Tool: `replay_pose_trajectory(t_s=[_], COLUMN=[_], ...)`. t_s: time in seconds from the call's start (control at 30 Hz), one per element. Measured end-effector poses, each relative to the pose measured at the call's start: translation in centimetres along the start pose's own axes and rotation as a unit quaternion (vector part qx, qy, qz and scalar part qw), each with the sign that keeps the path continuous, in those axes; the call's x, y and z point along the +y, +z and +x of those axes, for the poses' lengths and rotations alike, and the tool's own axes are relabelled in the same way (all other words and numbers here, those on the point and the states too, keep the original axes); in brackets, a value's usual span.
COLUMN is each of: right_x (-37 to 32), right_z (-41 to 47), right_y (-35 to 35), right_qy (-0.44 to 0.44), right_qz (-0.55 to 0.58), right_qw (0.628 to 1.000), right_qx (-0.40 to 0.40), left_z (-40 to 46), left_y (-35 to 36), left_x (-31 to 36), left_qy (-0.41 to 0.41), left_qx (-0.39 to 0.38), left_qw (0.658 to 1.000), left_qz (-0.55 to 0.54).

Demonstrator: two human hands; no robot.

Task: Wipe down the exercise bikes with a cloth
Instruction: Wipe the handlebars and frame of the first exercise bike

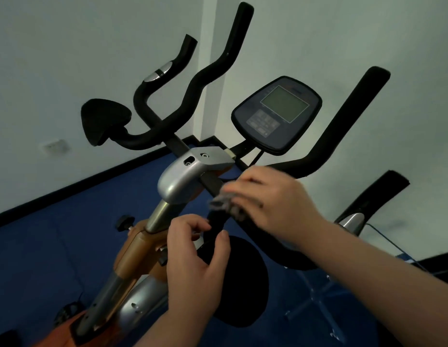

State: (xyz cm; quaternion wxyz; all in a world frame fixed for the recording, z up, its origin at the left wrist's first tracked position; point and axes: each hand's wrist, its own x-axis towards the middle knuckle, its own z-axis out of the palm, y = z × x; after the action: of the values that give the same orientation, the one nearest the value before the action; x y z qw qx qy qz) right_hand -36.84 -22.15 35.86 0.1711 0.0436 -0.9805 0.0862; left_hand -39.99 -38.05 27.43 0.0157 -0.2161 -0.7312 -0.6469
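An orange and silver exercise bike (pixel 177 176) with black padded handlebars (pixel 192 88) and a dark console (pixel 278 113) fills the view. My right hand (pixel 270 204) presses a small grey cloth (pixel 225 205) against the black bar just below the silver clamp; the hand is blurred. My left hand (pixel 195 254) grips the same black bar lower down, thumb and fingers wrapped around it above a round black elbow pad (pixel 243 291).
A second black pad (pixel 102 121) sticks out at the left. Another bike's black handle and silver part (pixel 353 219) stand at the right. Blue floor mats (pixel 55 246) meet white walls with a black skirting; a wall socket (pixel 53 146) sits low on the left.
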Motion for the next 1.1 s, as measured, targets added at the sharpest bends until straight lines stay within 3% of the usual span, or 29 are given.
replay_pose_trajectory(t_s=[0.17,0.3,0.47,0.53,0.63,0.67,0.8,1.03,1.1], right_x=[3.0,-1.0,2.3,3.2,3.9,3.5,1.1,3.3,2.4], right_z=[0.5,-0.7,-2.0,-1.9,-1.5,-1.4,-2.4,-3.5,-3.3], right_y=[-2.0,1.2,-1.1,-2.2,-3.2,-2.8,-0.2,-2.5,-1.6], right_qy=[0.109,0.056,0.114,0.172,0.272,0.268,0.208,0.245,0.215], right_qz=[-0.051,0.008,-0.054,-0.059,-0.014,0.002,-0.016,-0.078,-0.071], right_qw=[0.986,0.996,0.985,0.97,0.919,0.919,0.96,0.941,0.949], right_qx=[0.112,0.072,0.115,0.162,0.285,0.29,0.188,0.222,0.22], left_z=[0.0,0.2,1.8,2.8,4.6,5.2,6.6,7.0,7.0], left_y=[-0.2,-0.5,-1.3,-1.2,-0.5,-0.2,1.0,1.6,1.8], left_x=[0.4,0.6,1.3,1.9,2.9,3.2,3.9,4.2,4.5], left_qy=[-0.01,-0.013,0.01,0.047,0.074,0.071,0.083,0.068,0.064], left_qx=[-0.031,-0.049,-0.126,-0.167,-0.214,-0.228,-0.267,-0.268,-0.261], left_qw=[0.999,0.999,0.99,0.98,0.965,0.962,0.951,0.952,0.954], left_qz=[0.006,0.005,0.059,0.1,0.131,0.129,0.13,0.129,0.131])
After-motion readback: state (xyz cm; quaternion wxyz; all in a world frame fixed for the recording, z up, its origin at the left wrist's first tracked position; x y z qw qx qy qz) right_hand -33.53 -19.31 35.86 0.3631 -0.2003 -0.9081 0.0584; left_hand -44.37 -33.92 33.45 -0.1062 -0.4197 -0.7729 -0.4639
